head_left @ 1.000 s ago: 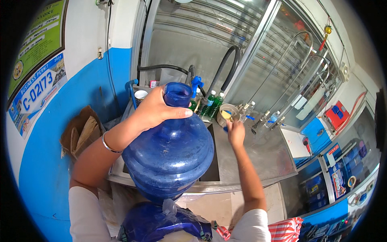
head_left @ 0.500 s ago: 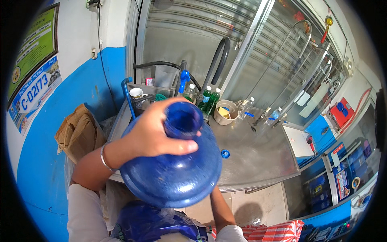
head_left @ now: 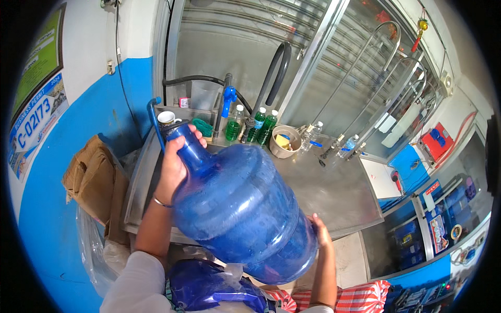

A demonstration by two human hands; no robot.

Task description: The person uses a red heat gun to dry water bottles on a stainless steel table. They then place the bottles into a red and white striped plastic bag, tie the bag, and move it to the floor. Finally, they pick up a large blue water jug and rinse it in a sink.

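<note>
A large translucent blue water jug [head_left: 245, 208] is held tilted in front of me, its neck toward the upper left and its base toward the lower right. My left hand [head_left: 177, 161] is wrapped round the neck, just below the dark mouth. At the base, my right hand [head_left: 319, 229] presses against the jug's right side; its fingers are partly hidden by the curve. The jug hangs over the near edge of a metal counter [head_left: 339, 188] and covers part of it.
Along the counter's back stand bottles of green liquid [head_left: 234, 123], a beige bowl [head_left: 285, 142], clear bottles [head_left: 348, 146], a mug [head_left: 166, 119] and a green scrubber [head_left: 202, 127]. A blue tap [head_left: 228, 101] rises behind them. Folded cardboard [head_left: 96, 182] leans at the left wall.
The jug has swung from upright to lying aslant, its neck moving left and its base rising to the right. My right hand has come into sight at the base.
</note>
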